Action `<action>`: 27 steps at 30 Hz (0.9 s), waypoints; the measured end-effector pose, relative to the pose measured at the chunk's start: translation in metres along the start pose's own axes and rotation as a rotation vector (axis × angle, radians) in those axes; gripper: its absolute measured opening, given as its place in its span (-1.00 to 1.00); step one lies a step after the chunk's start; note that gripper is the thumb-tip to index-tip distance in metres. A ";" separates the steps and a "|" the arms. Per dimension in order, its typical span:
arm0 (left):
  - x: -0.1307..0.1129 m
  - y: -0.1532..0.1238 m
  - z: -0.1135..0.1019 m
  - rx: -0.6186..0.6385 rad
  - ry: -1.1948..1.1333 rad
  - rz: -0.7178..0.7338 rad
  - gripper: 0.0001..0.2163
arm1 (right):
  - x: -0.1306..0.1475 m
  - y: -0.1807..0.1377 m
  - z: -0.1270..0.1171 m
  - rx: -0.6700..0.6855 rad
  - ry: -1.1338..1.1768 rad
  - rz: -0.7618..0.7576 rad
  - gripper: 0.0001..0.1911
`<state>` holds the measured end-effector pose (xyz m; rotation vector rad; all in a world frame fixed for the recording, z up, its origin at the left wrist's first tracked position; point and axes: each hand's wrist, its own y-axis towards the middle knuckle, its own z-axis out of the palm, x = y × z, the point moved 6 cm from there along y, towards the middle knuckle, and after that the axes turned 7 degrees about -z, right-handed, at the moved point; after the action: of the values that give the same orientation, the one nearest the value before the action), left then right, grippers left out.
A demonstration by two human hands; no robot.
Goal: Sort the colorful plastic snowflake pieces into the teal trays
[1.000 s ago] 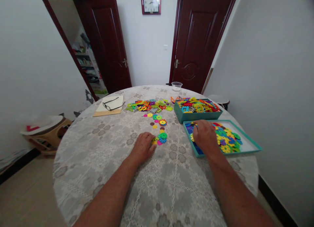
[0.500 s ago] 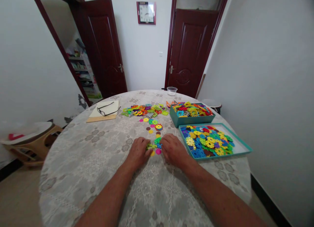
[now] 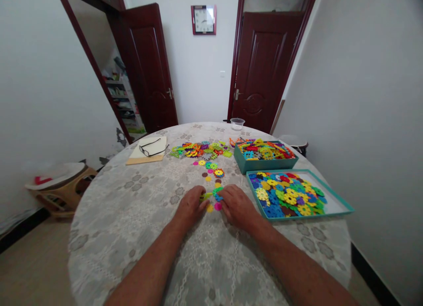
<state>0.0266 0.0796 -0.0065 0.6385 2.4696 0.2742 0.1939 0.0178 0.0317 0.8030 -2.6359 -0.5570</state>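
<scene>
My left hand (image 3: 191,204) is closed with its thumb and fingers around a yellow-green notched plastic piece (image 3: 207,195). Across from it, the fingers of my right hand (image 3: 235,204) are closed on the edge of a blue notched disc (image 3: 218,198). A green notched disc (image 3: 217,191) touches the blue one; whether they are joined I cannot tell. Just below lie a pink disc (image 3: 217,206) and a yellow disc (image 3: 210,208) on the tablecloth. Beyond my hands, a yellow flower disc with an orange rim (image 3: 218,173) lies among several small discs. My fingers partly hide the held pieces.
A pile of colourful linking pieces (image 3: 201,150) lies farther back. At right stand a full teal box (image 3: 267,166) and its shallow lid (image 3: 340,206) holding discs. Glasses (image 3: 152,153) rest on paper at left. A clear bowl (image 3: 237,123) sits at the far edge.
The whole view has shifted slightly to the right in the picture. The yellow-green piece has tilted in my left hand. My right hand stays at the blue and green discs.
</scene>
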 end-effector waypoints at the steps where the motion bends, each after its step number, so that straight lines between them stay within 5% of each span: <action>1: -0.003 -0.001 -0.001 -0.019 -0.025 0.035 -0.84 | 0.002 0.000 0.002 -0.008 0.015 -0.009 -0.74; 6: -0.022 -0.009 -0.014 -0.176 -0.121 0.188 -0.79 | 0.002 -0.002 0.007 -0.097 0.092 -0.007 -0.68; 10: -0.036 -0.016 -0.016 -0.180 -0.143 0.277 -0.77 | -0.002 -0.003 0.006 -0.179 0.211 0.031 -0.75; 16: -0.027 -0.015 -0.013 -0.145 -0.164 0.179 -0.75 | -0.004 -0.002 -0.002 -0.116 0.302 0.079 -0.86; 21: -0.014 -0.010 -0.015 -0.179 -0.129 0.135 -0.74 | -0.036 -0.008 -0.051 -0.273 0.298 0.283 -0.84; 27: -0.021 -0.010 -0.018 -0.152 -0.082 0.211 -0.81 | -0.123 -0.027 -0.138 -0.547 0.063 0.625 -0.64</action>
<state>0.0283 0.0596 0.0150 0.8285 2.2793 0.5017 0.3601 0.0322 0.1154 -0.1604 -2.3057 -0.9652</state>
